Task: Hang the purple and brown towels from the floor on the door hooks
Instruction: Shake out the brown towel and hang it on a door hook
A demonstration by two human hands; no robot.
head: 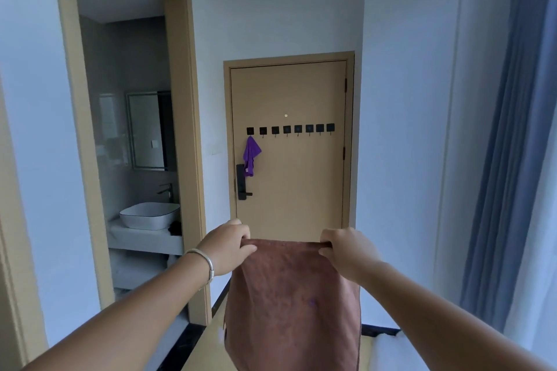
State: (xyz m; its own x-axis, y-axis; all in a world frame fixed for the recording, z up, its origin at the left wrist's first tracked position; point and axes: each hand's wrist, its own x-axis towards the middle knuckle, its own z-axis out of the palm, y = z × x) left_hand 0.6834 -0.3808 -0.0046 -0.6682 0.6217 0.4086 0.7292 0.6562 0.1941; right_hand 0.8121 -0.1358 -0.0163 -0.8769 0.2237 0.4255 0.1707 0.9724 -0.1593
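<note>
Head view shows the left hand [230, 245] and the right hand [343, 250] each pinching a top corner of the brown towel [289, 295], thumbs and curled fingers closed over its upper hem, so the cloth is stretched flat between them and hangs straight down below the grip, its lower end running out of the bottom of the frame. A silver bracelet [208, 262] sits on the left wrist. The towel is held up in front of the person, well apart from the tan door [301, 190] ahead, where a row of black square hooks [291, 129] runs across at mid height. The purple towel [250, 156] already hangs from the leftmost hook, draped just above the black door lock [242, 182], so that half of the task looks done. The risks from here are my own reading: with the hem pulled taut and flat, there is no bunched fold or loop to catch on a small hook, so the cloth could slide off once one corner is let go; whether it has a hanging loop cannot be told. Choosing the hook just beside the purple towel could also brush that one loose. To the left, an open doorway shows a white washbasin [149, 215] and a mirror [147, 129]; a blue curtain [512, 159] hangs at the right.
</note>
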